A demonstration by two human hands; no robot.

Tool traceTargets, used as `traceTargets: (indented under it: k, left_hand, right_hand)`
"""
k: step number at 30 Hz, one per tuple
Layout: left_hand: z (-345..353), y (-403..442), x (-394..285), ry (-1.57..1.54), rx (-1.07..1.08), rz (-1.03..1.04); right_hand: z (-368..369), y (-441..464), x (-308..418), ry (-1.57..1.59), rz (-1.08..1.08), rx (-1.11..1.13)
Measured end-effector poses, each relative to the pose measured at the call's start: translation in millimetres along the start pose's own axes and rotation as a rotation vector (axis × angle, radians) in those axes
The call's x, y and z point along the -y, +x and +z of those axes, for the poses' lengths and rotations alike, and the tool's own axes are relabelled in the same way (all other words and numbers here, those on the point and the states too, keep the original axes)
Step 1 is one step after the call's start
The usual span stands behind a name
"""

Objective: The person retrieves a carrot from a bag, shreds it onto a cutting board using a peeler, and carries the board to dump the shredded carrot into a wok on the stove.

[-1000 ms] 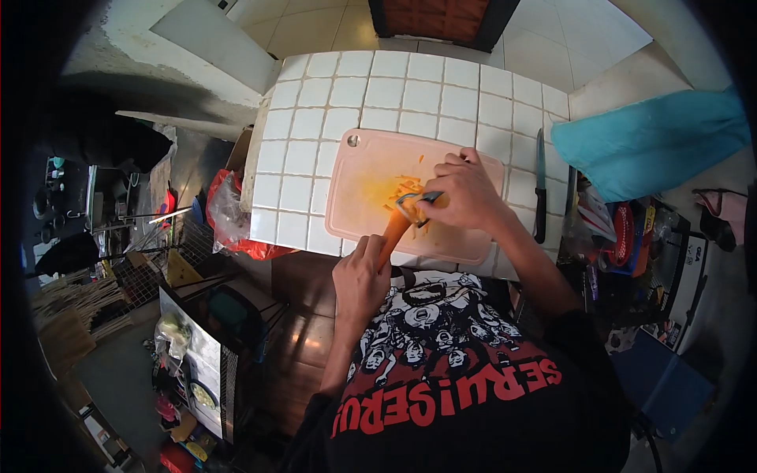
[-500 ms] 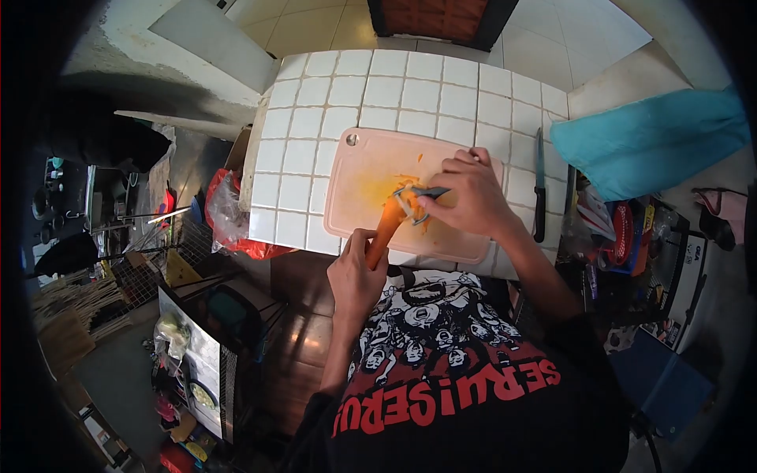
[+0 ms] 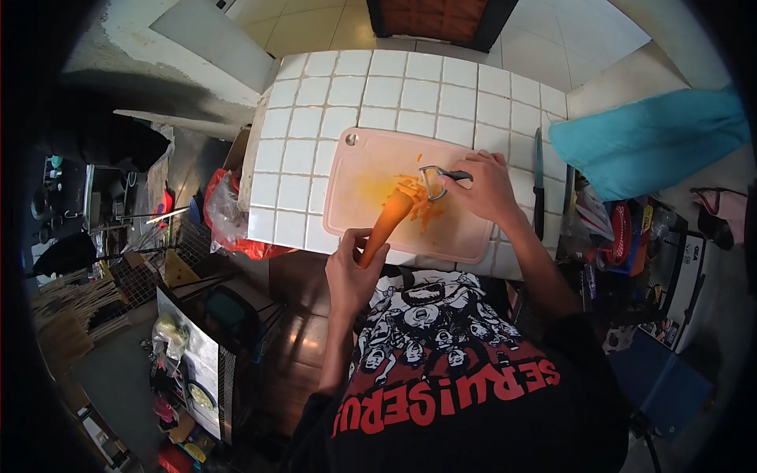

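Observation:
My left hand [image 3: 352, 270] is closed around the narrow end of an orange carrot [image 3: 388, 222]. The carrot slants up and to the right, its thick end over a pink cutting board [image 3: 359, 158]. In my right hand [image 3: 486, 186] is a Y-shaped peeler [image 3: 432, 183] with a dark handle, its metal head just beyond the carrot's thick end and apart from it. Orange peelings [image 3: 424, 211] lie on the board around that end, partly hidden behind the carrot.
The board rests on a white tiled counter [image 3: 441, 72]. A knife [image 3: 539, 183] with a black handle lies to the right of the board. Teal cloth [image 3: 650, 138] hangs at the counter's right side. A red plastic bag [image 3: 264, 249] is by the left edge.
The peeler in my right hand has moved up and away from the carrot, off its thick end. My left hand still holds the carrot in nearly the same place.

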State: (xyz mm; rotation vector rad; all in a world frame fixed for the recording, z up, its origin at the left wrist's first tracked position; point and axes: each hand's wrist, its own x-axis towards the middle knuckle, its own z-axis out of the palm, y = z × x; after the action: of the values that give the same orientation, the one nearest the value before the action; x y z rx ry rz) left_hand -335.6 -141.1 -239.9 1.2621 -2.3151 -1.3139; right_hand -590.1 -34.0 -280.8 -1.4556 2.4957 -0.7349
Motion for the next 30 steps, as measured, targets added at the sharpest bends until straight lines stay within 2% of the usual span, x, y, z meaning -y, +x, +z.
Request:
traceTargets:
  k: [1,3,4,6,10,12,15,17,21,23,24,25,26,28,30]
  left_hand:
    - [5.6,1.6,5.3,-0.001,0.001,0.004]
    - [14.6,2.6,15.8,-0.283,0.019,0.061]
    - [13.7,1.7,16.4,-0.281,0.016,0.058]
    - [11.9,-0.4,14.1,-0.55,0.185,-0.144]
    - [16.0,-0.5,12.6,-0.713,0.202,-0.213]
    - [16.1,1.4,9.1,-0.73,0.196,-0.229]
    - [15.2,1.8,2.9,-0.744,0.186,-0.279]
    - [14.5,2.6,2.8,-0.739,0.185,-0.31]
    - [10.3,5.4,11.9,-0.642,0.292,-0.279]
    - [4.4,9.1,14.6,-0.588,0.356,-0.262]
    - [-0.2,12.4,14.8,-0.54,0.447,-0.251]
    - [-3.7,15.2,13.4,-0.491,0.535,-0.24]
    - [-7.2,17.4,7.9,-0.491,0.53,-0.24]
    - [-13.8,21.4,-3.9,-0.647,0.48,-0.343]
    - [-14.9,24.9,3.9,-0.683,0.483,-0.337]
  right_hand:
    - [1.8,-0.5,1.3,0.081,0.03,0.024]
    - [2.6,-1.9,3.7,0.169,0.057,0.049]
    - [1.1,-2.3,5.0,0.267,0.118,0.102]
    - [0.6,-5.8,6.7,0.365,0.179,0.16]
    - [8.6,-17.0,5.9,0.563,0.207,0.063]
    - [10.1,-20.9,6.4,0.637,0.215,0.03]
    - [11.9,-23.6,7.7,0.767,0.32,0.133]
    - [24.7,-24.8,2.1,0.977,0.401,0.088]
    - [12.3,-19.6,25.2,1.176,0.343,-0.004]
    - [9.0,-17.9,24.8,1.134,0.262,0.349]
    - [12.7,-18.1,22.6,1.134,0.261,0.348]
    - [19.7,-19.0,18.9,1.132,0.287,0.448]
    - [23.6,-18.9,16.9,1.127,0.311,0.551]
    - [22.4,-21.7,17.9,1.16,0.296,0.521]
    - [24.6,-26.5,18.6,1.192,0.285,0.489]
